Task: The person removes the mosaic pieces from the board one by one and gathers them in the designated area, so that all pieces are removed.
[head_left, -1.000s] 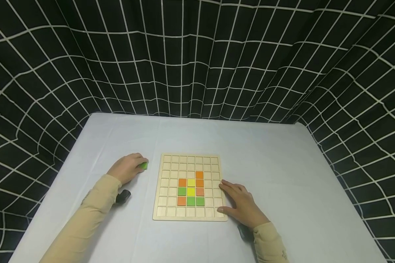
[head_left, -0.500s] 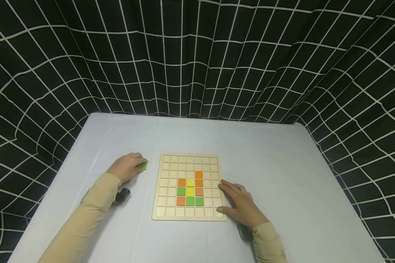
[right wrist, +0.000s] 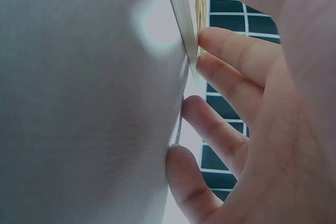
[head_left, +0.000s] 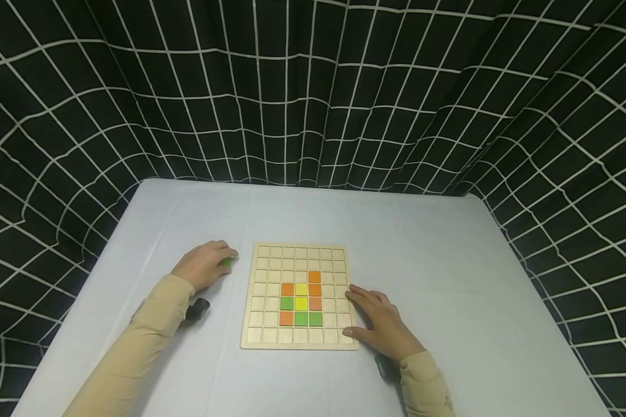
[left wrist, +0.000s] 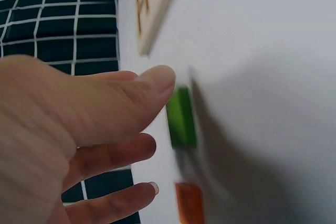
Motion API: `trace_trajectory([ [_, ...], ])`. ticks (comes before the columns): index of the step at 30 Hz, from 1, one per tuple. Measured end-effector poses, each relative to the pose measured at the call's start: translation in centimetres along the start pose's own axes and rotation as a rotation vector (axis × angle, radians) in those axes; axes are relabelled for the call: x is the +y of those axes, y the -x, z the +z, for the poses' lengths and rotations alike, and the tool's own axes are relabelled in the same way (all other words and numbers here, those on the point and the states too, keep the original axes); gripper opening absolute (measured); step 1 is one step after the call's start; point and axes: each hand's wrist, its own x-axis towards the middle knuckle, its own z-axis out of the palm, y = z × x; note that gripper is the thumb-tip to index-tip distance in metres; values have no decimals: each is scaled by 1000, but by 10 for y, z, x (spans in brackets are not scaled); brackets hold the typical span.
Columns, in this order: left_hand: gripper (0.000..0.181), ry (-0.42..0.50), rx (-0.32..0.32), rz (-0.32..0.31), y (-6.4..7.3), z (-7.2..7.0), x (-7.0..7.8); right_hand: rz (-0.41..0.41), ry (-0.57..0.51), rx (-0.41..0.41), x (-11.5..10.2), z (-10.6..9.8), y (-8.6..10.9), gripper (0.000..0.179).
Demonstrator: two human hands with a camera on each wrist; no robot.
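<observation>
My left hand (head_left: pixel 203 264) is low over the white table, left of the wooden board (head_left: pixel 298 341). A green tile (head_left: pixel 226 262) shows between its thumb and forefinger. In the left wrist view, the thumb tip overlaps the top of the green tile (left wrist: pixel 181 118), while the other fingers lie apart from it. An orange tile (left wrist: pixel 189 203) sits close by; the hand hides it from the head view. My right hand (head_left: pixel 383 323) rests at the board's right edge, fingers spread, with thumb and forefinger on the rim. Orange, yellow and green tiles (head_left: pixel 301 303) fill several squares of the board.
A white cloth (head_left: pixel 448 278) covers the table. Black curtains (head_left: pixel 302 87) with a white grid stand behind and at both sides. A dark device (head_left: pixel 197 310) is at the left wrist, another (head_left: pixel 385 368) at the right.
My left hand has shifted slightly to the right, its fingers now reaching past the green tile, less of which shows. The right hand and the tiles on the board stay as they were.
</observation>
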Motion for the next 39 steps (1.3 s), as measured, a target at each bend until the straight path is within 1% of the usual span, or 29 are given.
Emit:
trace_trajectory([
  [4, 27, 11, 22, 56, -4, 2, 11, -3, 3, -1, 1, 2, 0, 77],
  [8, 23, 32, 31, 109, -10, 8, 26, -17, 12, 10, 1, 2, 0, 77],
  [13, 20, 68, 54, 178, -22, 14, 49, -31, 16, 30, 2, 0, 1, 77],
  [15, 20, 87, 54, 199, -28, 14, 60, -26, 12, 25, 2, -1, 1, 77],
  [18, 20, 95, 50, 224, -37, 15, 76, -23, 6, 12, 2, -1, 1, 77],
  [22, 20, 120, 18, 237, -50, 16, 96, -20, 4, 0, 3, 0, 0, 77],
  [26, 21, 123, -29, 256, -60, 23, 112, -9, 13, -7, 3, 0, 0, 77],
  [31, 23, 100, -112, 259, -67, 37, 125, 3, 10, -14, 3, -1, 0, 77],
  [33, 24, 78, -131, 266, -67, 41, 128, 1, 3, -13, 3, -1, 1, 77],
  [35, 24, 63, -133, 279, -67, 45, 130, -5, 0, -12, 3, -1, 1, 76],
  [39, 26, 22, -115, 308, -66, 50, 129, -13, -1, -12, 4, -1, 2, 76],
])
